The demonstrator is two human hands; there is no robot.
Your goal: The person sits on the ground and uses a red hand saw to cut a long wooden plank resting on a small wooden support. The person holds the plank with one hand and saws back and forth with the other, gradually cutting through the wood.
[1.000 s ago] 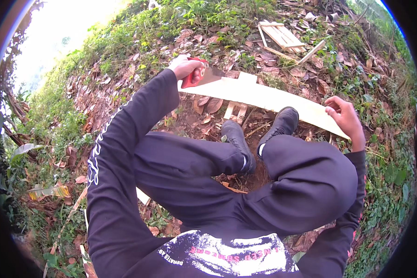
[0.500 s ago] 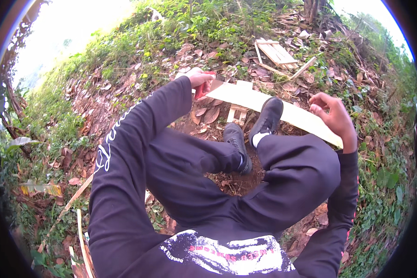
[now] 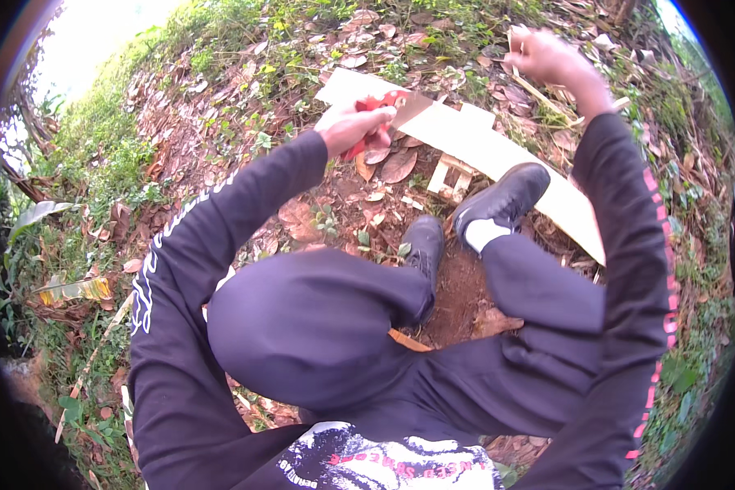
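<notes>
A long pale wooden board (image 3: 457, 135) lies slantwise before me, from the upper middle down to the right. My left hand (image 3: 355, 126) is closed round the red handle of a handsaw (image 3: 412, 110), whose metal blade crosses the board near its far left end. My right hand (image 3: 555, 61) is raised beyond the board. Motion blurs its fingers, so I cannot tell whether they hold anything. My right shoe (image 3: 514, 192) rests against the board's near edge. A small slatted wooden support (image 3: 449, 175) shows partly beneath it.
My left shoe (image 3: 423, 253) stands on bare soil (image 3: 457, 306). Wooden strips (image 3: 547, 98) lie in the leaves beyond, partly hidden by my right hand. Dry leaves and green plants cover the slope. A thin stick (image 3: 90, 371) lies at the left.
My right hand has risen away from the board's right end, up and outward. My left hand and the saw show farther from the board's left end. The view has shifted and my left knee has dropped outward.
</notes>
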